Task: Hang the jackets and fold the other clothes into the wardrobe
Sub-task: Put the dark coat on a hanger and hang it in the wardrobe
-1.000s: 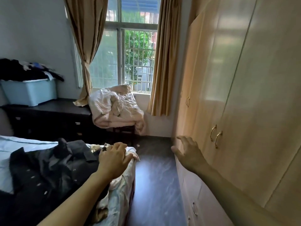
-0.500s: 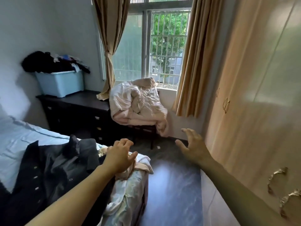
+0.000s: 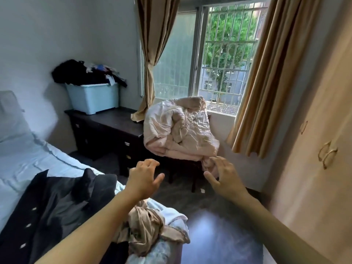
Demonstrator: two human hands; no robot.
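1. Plainly, both hands are empty. The left hand (image 3: 143, 178) and the right hand (image 3: 225, 178) hang in the air with fingers spread and loosely bent, gripping nothing. They are just past the foot corner of the bed (image 3: 28, 153), above the dark floor (image 3: 219, 229).
2. A dark jacket (image 3: 57, 206) lies spread flat on the bed, pale buttons showing, along the near edge toward the foot. A crumpled beige garment (image 3: 144, 225) is heaped at the foot corner, just beside the jacket and under the left forearm.
3. The wardrobe (image 3: 314, 187) fills the right side, with its doors closed and a pair of metal handles (image 3: 327, 156) in view. None of the clothes seen here are in it yet.
4. The step in hand looks like choosing and picking up the next garment, though I cannot tell which one the hands are going for.
5. If it is the jacket, pinch it at both shoulders near the collar and lift it straight up so it hangs flat. Keep it from dragging the beige heap off the corner.
6. No hanger is visible. A door probably has to be opened first, which needs one free hand.
7. If it is the beige piece, shake it out and fold it on the bare sheet rather than in the air.
8. Against the far wall stands a dark desk (image 3: 114, 121). At its left back corner is a pale blue bin (image 3: 93, 100) piled high with more clothes (image 3: 80, 73).
9. A rumpled quilt (image 3: 181, 134) is draped over a chair (image 3: 193, 181) before the barred window (image 3: 226, 54), which is flanked by tan curtains (image 3: 270, 73).
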